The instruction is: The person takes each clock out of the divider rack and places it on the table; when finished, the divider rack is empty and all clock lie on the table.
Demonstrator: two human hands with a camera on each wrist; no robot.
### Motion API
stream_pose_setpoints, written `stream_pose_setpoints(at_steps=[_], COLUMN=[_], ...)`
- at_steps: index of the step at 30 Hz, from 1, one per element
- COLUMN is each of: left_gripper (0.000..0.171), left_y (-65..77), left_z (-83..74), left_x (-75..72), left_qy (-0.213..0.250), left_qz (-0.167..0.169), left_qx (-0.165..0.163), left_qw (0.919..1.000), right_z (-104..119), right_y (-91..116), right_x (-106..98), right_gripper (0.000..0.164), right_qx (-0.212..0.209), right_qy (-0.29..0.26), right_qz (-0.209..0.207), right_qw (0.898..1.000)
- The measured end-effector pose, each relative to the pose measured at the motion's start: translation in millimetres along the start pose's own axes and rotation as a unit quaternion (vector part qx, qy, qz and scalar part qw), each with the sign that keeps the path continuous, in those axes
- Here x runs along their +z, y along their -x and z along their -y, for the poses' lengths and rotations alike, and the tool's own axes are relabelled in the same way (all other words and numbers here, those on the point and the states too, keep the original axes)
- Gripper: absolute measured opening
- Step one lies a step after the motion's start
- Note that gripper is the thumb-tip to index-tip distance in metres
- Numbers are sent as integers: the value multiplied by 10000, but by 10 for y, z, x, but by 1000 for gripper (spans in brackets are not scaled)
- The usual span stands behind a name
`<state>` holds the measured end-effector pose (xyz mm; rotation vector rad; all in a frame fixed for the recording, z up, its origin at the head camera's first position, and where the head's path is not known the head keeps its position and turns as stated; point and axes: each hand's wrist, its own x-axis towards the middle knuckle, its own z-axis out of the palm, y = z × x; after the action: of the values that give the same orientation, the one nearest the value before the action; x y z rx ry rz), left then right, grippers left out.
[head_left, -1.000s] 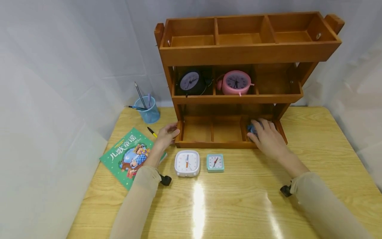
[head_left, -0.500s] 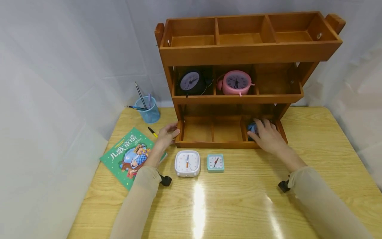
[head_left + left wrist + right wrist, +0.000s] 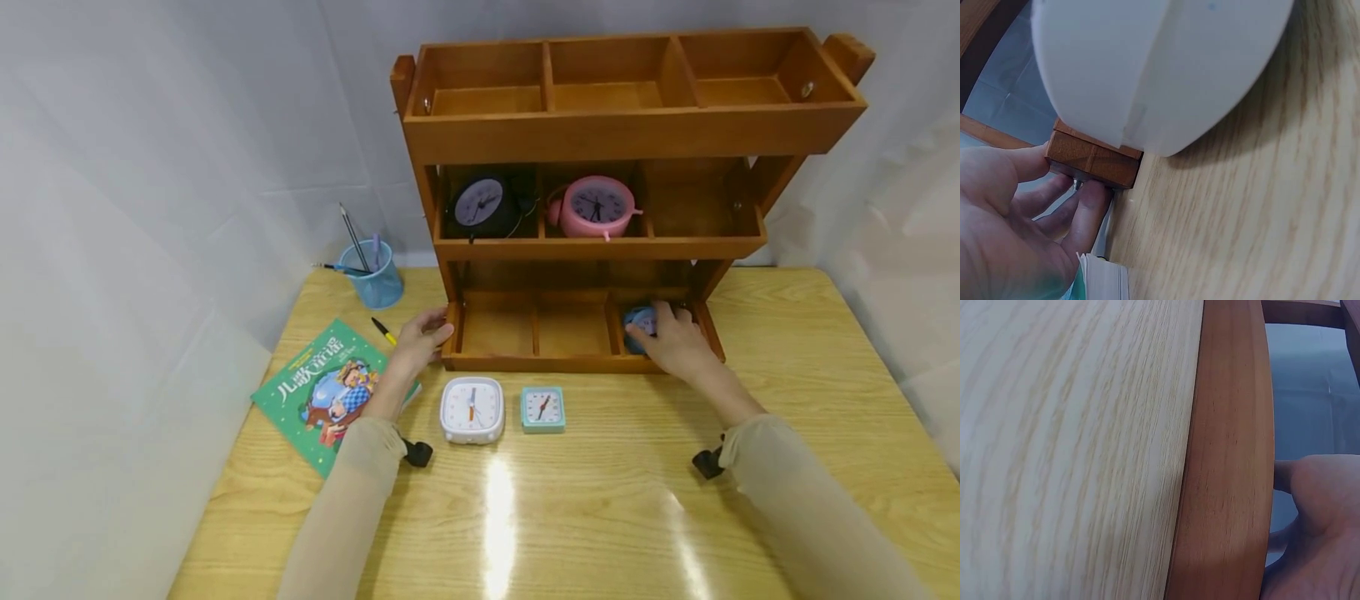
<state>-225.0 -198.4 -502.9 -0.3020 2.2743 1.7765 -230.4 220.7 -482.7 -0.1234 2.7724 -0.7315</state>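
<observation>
From the head view, the right hand [image 3: 675,343] curls its fingers around the blue clock [image 3: 639,325] in the near right compartment of the wooden shelf [image 3: 630,133]; it seems the placing step, and next the hand should let go gently. From the left wrist view, the left hand [image 3: 1016,225] grips the shelf corner [image 3: 1094,161] with thumb and fingers, beside the white clock [image 3: 1154,62] on the counter [image 3: 1260,206]. The right wrist view shows only the shelf edge [image 3: 1225,456] and part of the hand.

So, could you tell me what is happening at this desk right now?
A person is working at a three-tier wooden shelf on a table. Their right hand is on a small blue clock in the bottom tier's right compartment, while the left hand grips the shelf's lower left corner. A black clock and a pink clock sit in the middle tier. A white clock and a teal clock lie on the table in front.
</observation>
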Motion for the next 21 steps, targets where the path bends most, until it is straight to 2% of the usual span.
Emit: stream_pose_setpoints(at_steps=[7, 21], left_gripper=[52, 52], left_y=[7, 12], left_z=[5, 5], left_x=[1, -1], left_qy=[31, 31], left_qz=[-6, 7], left_qx=[41, 73], left_qw=[10000, 10000], right_z=[54, 87], right_y=[-19, 5], right_x=[-10, -66], right_gripper=[97, 87], right_qx=[343, 53], right_qy=[57, -125], right_qz=[194, 254], right_qw=[9992, 9996])
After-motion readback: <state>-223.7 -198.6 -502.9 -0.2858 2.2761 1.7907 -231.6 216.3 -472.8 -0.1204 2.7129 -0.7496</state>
